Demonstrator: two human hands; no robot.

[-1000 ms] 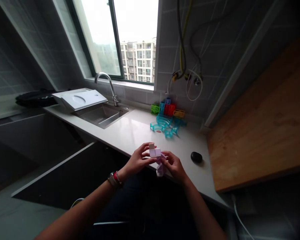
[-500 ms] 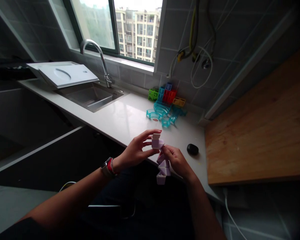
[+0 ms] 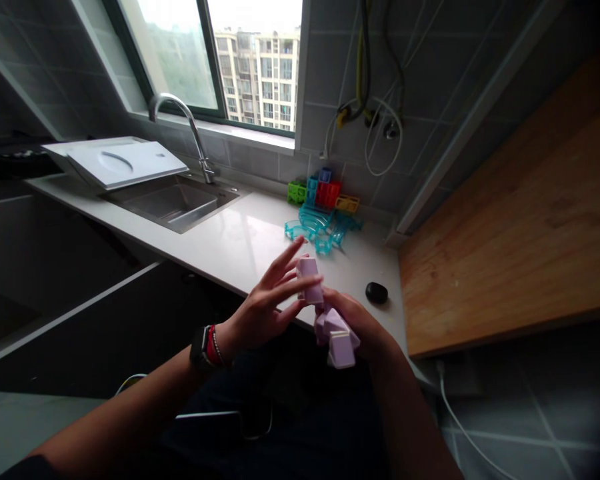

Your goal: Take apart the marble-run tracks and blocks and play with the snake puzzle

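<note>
Between my hands, above the counter's front edge, is a lilac and white twisty snake puzzle [image 3: 341, 349] made of hinged wedge blocks. My left hand [image 3: 265, 303] is at its upper end, thumb below and a finger laid across the blocks, while the index finger points away from it. My right hand [image 3: 356, 317] grips the middle of the puzzle from the right; its fingertips are partly hidden behind the blocks. The lower end hangs bent below the right hand's grip.
Clear teal plastic pieces [image 3: 315, 217] and coloured blocks [image 3: 329, 194] sit against the tiled wall. A black rounded case [image 3: 377, 293] lies on the white counter [image 3: 220, 243]. Left are a sink [image 3: 173, 203], a faucet [image 3: 193, 127] and a white panel [image 3: 130, 167]. A wooden board [image 3: 505, 220] stands right.
The puzzle's upper section has turned, and its lower end has swung to the right. My left fingers have spread, with the index finger lifted off. The whole view has shifted slightly.
</note>
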